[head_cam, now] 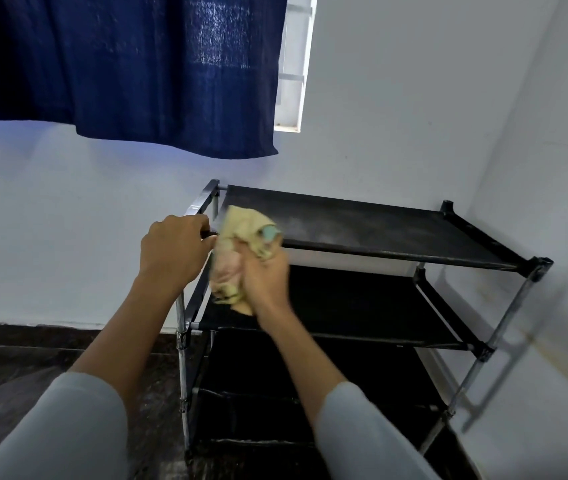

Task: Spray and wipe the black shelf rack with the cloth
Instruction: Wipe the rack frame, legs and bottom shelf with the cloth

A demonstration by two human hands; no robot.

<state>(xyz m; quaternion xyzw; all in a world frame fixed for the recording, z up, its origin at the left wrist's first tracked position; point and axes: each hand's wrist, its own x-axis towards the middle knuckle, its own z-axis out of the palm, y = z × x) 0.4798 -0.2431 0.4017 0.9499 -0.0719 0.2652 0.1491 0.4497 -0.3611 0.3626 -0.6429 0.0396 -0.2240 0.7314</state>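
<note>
Both hands work at the near left corner of a black, three-tier shelf rack (362,230) with fabric shelves and metal posts. Left hand (171,251), seen from the back, curls its fingers over the rack's front left corner, around the black top rail where it meets the silver upright post (180,317) directly below the wrist. Right hand (265,275), just beside the left and slightly blurred, grips a crumpled pale yellow cloth (241,244) bunched in its closed fingers; a small light-blue patch shows at the top of the bundle, and whether that belongs to the cloth or to some other item cannot be told. Cloth lies against the front left edge of the top shelf, its upper folds resting on the shelf surface and its lower folds hanging down in front of the second shelf. Beyond the right hand, the top shelf surface shows a greyish, dusty film toward its middle. Light grey sleeves (78,420) cover both forearms below the wrists. Above the left hand hangs a dark blue woven curtain (130,64), with a bright strip of window (294,64) at its right edge. White walls (414,98) meet in a corner beyond the rack, to the right of the right hand, and a dark speckled floor (16,368) lies under the left forearm.
</note>
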